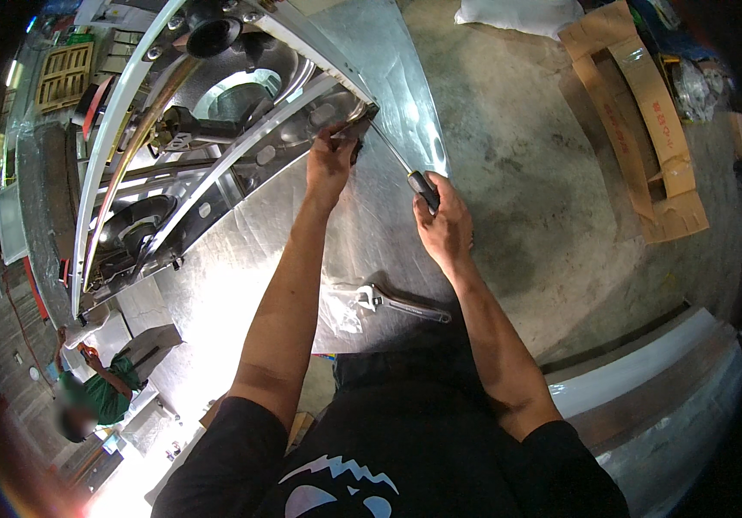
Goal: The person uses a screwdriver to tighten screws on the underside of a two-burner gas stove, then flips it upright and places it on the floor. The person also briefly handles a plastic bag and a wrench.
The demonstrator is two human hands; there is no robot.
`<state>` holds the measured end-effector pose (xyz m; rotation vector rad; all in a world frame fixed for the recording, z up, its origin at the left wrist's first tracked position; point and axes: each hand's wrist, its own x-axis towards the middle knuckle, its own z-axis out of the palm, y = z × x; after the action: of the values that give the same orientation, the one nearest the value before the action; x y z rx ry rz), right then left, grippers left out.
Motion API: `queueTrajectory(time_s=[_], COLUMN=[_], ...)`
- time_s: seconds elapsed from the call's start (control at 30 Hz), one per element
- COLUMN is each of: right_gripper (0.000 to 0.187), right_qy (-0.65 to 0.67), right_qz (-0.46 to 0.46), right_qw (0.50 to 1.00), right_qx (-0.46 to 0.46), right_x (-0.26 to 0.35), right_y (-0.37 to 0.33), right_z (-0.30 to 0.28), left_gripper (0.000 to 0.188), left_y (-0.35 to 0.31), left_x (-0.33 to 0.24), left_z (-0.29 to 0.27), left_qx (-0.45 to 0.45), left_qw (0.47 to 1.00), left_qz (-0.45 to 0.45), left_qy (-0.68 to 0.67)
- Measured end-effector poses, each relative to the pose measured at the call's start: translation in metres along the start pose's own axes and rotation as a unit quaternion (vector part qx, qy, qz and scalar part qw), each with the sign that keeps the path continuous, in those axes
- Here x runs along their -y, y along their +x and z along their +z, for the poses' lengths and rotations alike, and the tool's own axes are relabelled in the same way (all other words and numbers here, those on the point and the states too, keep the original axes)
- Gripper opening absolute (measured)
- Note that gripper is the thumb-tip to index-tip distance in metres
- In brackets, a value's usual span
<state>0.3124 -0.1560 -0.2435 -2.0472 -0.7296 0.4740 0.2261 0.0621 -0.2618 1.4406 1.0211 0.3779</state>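
Observation:
My right hand (447,223) is closed round the dark handle of a screwdriver (423,187). Its long shaft slants up and left, and the tip meets the near right corner of a metal stove frame (233,155). Just below that corner, my left hand (330,166) has its fingers bent against a small dark piece; what they pinch is partly hidden. The stove leans over the left part of a shiny metal table (254,211), showing burner parts, a brass-coloured pipe (142,129) and crossing rails. An adjustable wrench (401,305) lies on the table near my body.
Beside the wrench is a clear plastic bag (342,311). Right of the table, a cardboard frame (625,129) lies on the concrete floor, with a white sack (517,13) farther back. Sheet-like panels (656,371) are at lower right. Another person in green (116,388) is at far left.

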Motion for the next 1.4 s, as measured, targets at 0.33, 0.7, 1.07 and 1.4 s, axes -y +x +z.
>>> queueTrajectory(time_s=[0.33, 0.7, 1.07, 1.4], right_gripper=[0.036, 0.039, 0.048, 0.037], right_qy=[0.200, 0.225, 0.228, 0.012], right_qz=[0.117, 0.124, 0.125, 0.002], right_qw=[0.971, 0.965, 0.964, 0.997], right_qx=[0.055, 0.049, 0.051, -0.070], right_x=[-0.003, 0.001, 0.000, 0.012], right_y=[-0.001, -0.004, -0.006, -0.022], right_z=[0.009, 0.010, 0.009, 0.032], left_gripper=[0.030, 0.029, 0.030, 0.031], left_y=[0.002, 0.005, 0.004, 0.004], left_x=[-0.003, 0.000, -0.003, -0.008], left_z=[0.001, -0.001, 0.000, 0.000], left_qx=[-0.007, -0.001, 0.001, -0.013], left_qw=[0.998, 0.999, 0.999, 0.997], left_qz=[0.029, 0.004, 0.001, -0.021], left_qy=[0.061, 0.053, 0.051, 0.075])
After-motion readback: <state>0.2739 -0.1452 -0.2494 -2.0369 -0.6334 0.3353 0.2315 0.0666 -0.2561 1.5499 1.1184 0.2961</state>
